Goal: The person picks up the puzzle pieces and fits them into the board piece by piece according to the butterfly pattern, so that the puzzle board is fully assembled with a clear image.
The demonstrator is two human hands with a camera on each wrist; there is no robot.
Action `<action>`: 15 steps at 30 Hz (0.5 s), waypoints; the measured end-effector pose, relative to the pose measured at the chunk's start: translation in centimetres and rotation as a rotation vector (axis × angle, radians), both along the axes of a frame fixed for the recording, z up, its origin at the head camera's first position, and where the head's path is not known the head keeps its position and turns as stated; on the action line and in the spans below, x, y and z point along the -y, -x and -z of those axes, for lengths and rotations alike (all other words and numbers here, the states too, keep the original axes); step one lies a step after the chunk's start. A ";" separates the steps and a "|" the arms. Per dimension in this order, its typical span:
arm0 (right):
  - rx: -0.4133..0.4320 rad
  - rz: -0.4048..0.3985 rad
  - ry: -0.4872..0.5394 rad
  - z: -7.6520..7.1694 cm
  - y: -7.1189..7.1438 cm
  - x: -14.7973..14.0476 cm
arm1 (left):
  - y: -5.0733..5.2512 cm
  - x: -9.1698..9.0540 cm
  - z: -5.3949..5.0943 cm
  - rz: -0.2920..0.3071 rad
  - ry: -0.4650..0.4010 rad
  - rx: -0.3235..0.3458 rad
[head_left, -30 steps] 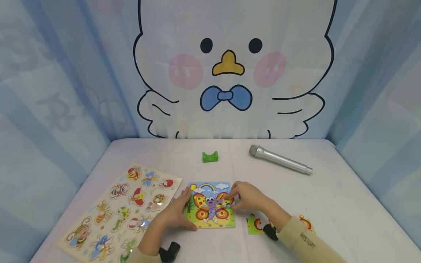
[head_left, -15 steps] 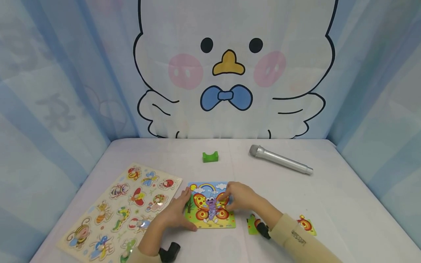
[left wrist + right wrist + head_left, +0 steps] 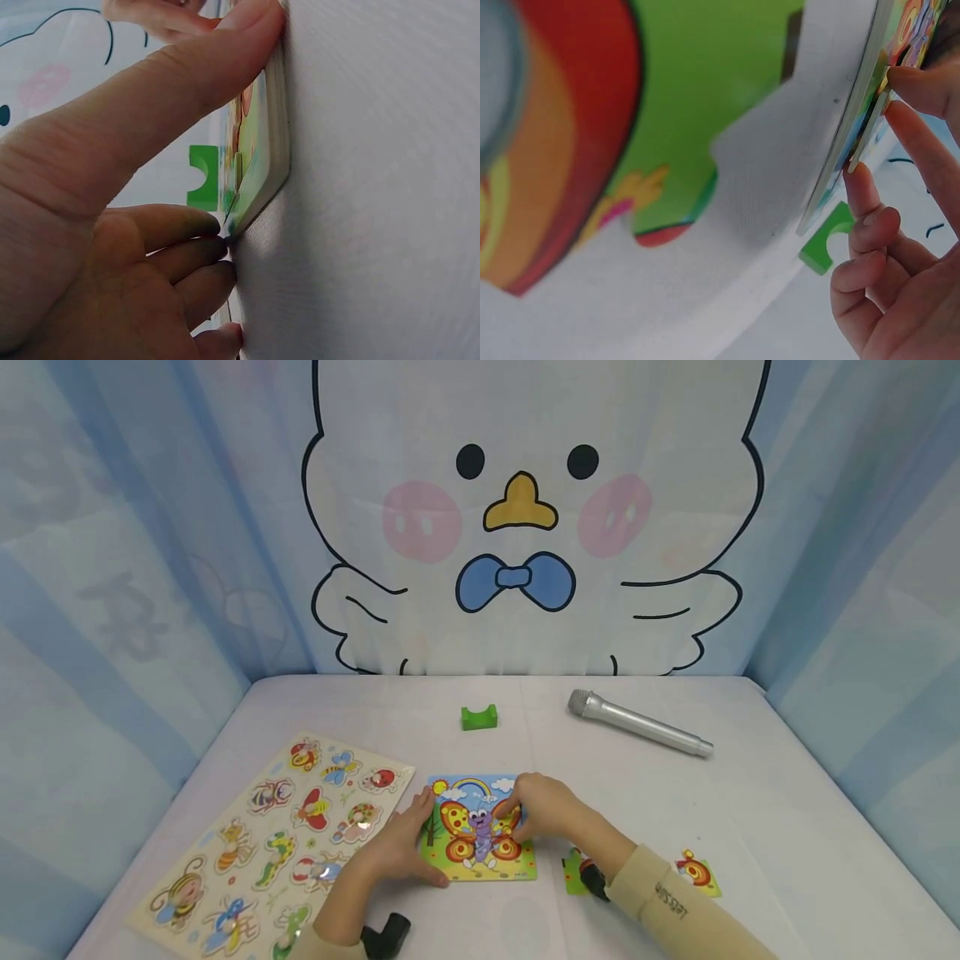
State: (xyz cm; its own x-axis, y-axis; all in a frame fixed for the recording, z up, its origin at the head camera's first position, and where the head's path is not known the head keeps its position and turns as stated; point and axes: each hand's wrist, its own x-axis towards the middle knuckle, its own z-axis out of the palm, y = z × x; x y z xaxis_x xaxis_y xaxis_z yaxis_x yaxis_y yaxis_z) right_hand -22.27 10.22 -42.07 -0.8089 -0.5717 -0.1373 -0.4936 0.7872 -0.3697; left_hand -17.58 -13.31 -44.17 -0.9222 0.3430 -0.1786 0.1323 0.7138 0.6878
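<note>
A butterfly jigsaw board [image 3: 491, 874] lies on the white table. My left hand [image 3: 393, 847] rests at its lower-left corner; fingertips touch the left side and the thumb lies along the near edge. In the left wrist view, that thumb [image 3: 202, 64] is straight against the board's rim. Over the board's right side, my right hand [image 3: 551, 806] pinches a puzzle piece [image 3: 868, 133], which sits slightly raised from the board in the right wrist view. The fingers hide most of this piece from the head view.
Loose puzzle pieces lie right of the board, one green [image 3: 574, 875] partly under the right wrist's black camera [image 3: 594, 881], another [image 3: 699, 872] farther right. A large insect puzzle sheet [image 3: 258, 835] covers the left side. A green block [image 3: 479, 719] and silver microphone [image 3: 641, 724] lie behind.
My right hand has moved slightly left over the board with the puzzle piece, and its forearm has shifted left too. The left hand stays where it was.
</note>
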 end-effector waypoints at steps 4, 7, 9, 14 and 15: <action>-0.050 -0.012 -0.040 -0.3 -0.4 0.2 | 0.0 -0.1 -0.1 -0.002 0.003 0.000; -0.100 -0.033 -0.076 -0.4 -0.7 0.4 | 0.0 -0.1 -0.1 -0.006 0.002 0.002; -0.118 -0.043 -0.099 -0.5 -0.9 0.6 | 0.0 -0.1 -0.1 -0.007 0.003 0.005; -0.131 -0.042 -0.121 -0.6 -1.4 0.8 | 0.0 -0.1 -0.1 -0.003 0.005 0.006; -0.132 -0.038 -0.117 -0.6 -1.5 0.7 | 0.0 -0.1 -0.1 -0.003 0.003 0.005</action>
State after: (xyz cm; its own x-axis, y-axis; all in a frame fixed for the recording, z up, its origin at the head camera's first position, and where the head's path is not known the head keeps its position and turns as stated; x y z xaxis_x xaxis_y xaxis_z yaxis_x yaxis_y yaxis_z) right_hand -20.80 9.47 -41.46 -0.8021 -0.5890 -0.0986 -0.5624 0.8005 -0.2070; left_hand -17.53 -13.22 -44.12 -0.9222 0.3400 -0.1844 0.1267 0.7160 0.6865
